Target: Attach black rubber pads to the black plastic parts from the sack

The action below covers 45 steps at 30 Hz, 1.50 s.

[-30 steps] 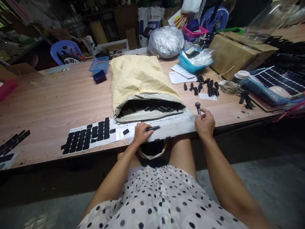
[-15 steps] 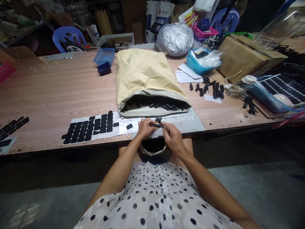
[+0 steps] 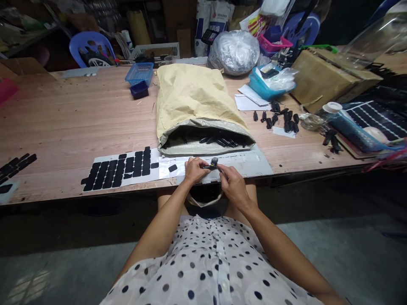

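My left hand (image 3: 194,170) pinches a small elongated black part (image 3: 210,167) just above the table's front edge. A rounded dark knob (image 3: 214,161) stands up at its right end, with a bit of yellow beneath it. My right hand (image 3: 234,183) is closed at that end, thumb and fingers pressed together by the part; what lies between them is too small to make out. Behind both hands a yellow paper sack (image 3: 197,93) lies with its mouth facing me, several slim black pieces (image 3: 222,140) inside. Left of my hands, a single black pad (image 3: 172,168) lies on a pale sheet.
Rows of black pads (image 3: 108,173) on a white sheet lie at the left. A grey board (image 3: 254,163) is under my hands. Black parts (image 3: 288,120), a blue basket (image 3: 140,74) and a cardboard box (image 3: 324,76) stand farther back. An open bag (image 3: 203,204) hangs at my lap.
The knob on the black part has turned more upright and shifted slightly right. My right fingers have moved a little to the right, while my left hand keeps its grip.
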Available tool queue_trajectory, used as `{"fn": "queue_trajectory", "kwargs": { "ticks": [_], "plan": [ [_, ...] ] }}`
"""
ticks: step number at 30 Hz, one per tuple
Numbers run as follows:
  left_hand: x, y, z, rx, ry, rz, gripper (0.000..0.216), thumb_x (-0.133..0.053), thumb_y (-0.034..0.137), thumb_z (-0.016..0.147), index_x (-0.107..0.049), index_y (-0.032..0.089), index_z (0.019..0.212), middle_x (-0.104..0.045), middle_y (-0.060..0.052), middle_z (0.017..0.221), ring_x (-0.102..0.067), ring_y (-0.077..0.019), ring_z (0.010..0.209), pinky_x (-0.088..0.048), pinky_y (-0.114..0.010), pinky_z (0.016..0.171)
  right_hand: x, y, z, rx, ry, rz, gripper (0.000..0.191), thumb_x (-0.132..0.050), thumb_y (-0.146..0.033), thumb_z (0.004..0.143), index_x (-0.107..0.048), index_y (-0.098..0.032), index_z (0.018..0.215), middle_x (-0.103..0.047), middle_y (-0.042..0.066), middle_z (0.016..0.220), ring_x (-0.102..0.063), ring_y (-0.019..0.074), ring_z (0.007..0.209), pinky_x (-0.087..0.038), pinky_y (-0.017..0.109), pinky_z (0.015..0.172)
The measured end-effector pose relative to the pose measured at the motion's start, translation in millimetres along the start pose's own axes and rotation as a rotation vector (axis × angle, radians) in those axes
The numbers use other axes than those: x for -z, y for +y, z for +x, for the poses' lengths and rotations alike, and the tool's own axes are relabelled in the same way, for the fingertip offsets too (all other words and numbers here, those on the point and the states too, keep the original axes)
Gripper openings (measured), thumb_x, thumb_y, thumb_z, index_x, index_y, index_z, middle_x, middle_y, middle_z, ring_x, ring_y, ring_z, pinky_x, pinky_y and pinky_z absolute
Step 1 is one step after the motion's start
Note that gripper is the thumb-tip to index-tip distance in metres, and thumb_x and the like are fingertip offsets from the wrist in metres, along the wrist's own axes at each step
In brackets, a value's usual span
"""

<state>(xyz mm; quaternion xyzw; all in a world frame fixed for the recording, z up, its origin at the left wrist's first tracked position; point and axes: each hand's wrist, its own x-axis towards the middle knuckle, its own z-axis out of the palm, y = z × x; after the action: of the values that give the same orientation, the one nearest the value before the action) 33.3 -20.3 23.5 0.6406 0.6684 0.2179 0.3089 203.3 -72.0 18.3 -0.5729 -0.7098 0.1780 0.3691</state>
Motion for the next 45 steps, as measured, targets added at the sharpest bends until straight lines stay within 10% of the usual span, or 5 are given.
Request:
{"fn": "queue_trajectory", "kwargs": {
  "ticks": [13, 25, 34, 39, 45],
  "plan": [
    [-5.6, -5.6, -4.6, -0.097, 0.049, 0.123, 0.011, -0.079, 0.030, 0.076, -0.077, 0.026, 0.087, -0.073, -0.003, 0.094, -0.057, -0.0271, 0.103, -0.043, -0.042, 0.095, 86.8, 122.9, 70.4, -0.482, 0.440, -0.520, 0.044, -0.050, -0.017, 0.079, -0.078, -0.019, 0.114, -0.059, 0.010, 0.084, -0.056, 0.0247, 0.076, -0.045, 0.037, 0.070],
    [-18.9, -37.0, -70.5, -0.601, -0.163, 0.056, 0.027, -0.058, 0.041, 0.097, -0.075, 0.024, 0.108, -0.071, -0.009, 0.095, -0.067, -0.0212, 0.087, -0.055, -0.033, 0.082, 63.8, 144.8, 72.1, -0.520, 0.368, -0.580, 0.044, -0.048, -0.019, 0.087, -0.070, -0.012, 0.124, -0.056, 0.022, 0.107, -0.052, 0.0341, 0.098, -0.040, 0.044, 0.077],
    [-49.0, -54.1, -101.1, -0.079, -0.244, 0.195, 0.043, -0.073, 0.024, 0.082, -0.072, 0.029, 0.125, -0.076, -0.007, 0.107, -0.075, -0.0259, 0.096, -0.061, -0.035, 0.086, 65.8, 141.9, 70.0, -0.495, 0.382, -0.579, 0.044, -0.049, -0.019, 0.085, -0.070, -0.014, 0.123, -0.056, 0.017, 0.099, -0.052, 0.0338, 0.096, -0.039, 0.044, 0.075],
    [-0.3, -25.3, -57.0, -0.233, -0.097, -0.035, 0.017, -0.065, 0.031, 0.089, -0.080, 0.025, 0.095, -0.080, -0.005, 0.093, -0.074, -0.0211, 0.086, -0.059, -0.033, 0.084, 66.0, 138.0, 67.9, -0.463, 0.392, -0.586, 0.044, -0.047, -0.020, 0.085, -0.071, -0.010, 0.120, -0.057, 0.024, 0.100, -0.051, 0.0394, 0.098, -0.036, 0.047, 0.072],
    [66.4, -18.8, 70.4, 0.306, 0.378, 0.129, 0.023, -0.058, 0.025, 0.087, -0.077, 0.017, 0.098, -0.080, -0.012, 0.096, -0.074, -0.0272, 0.099, -0.056, -0.034, 0.087, 64.6, 133.7, 69.5, -0.476, 0.354, -0.560, 0.045, -0.044, -0.020, 0.087, -0.069, -0.009, 0.122, -0.057, 0.025, 0.104, -0.052, 0.0381, 0.096, -0.035, 0.047, 0.073]
  ]
}}
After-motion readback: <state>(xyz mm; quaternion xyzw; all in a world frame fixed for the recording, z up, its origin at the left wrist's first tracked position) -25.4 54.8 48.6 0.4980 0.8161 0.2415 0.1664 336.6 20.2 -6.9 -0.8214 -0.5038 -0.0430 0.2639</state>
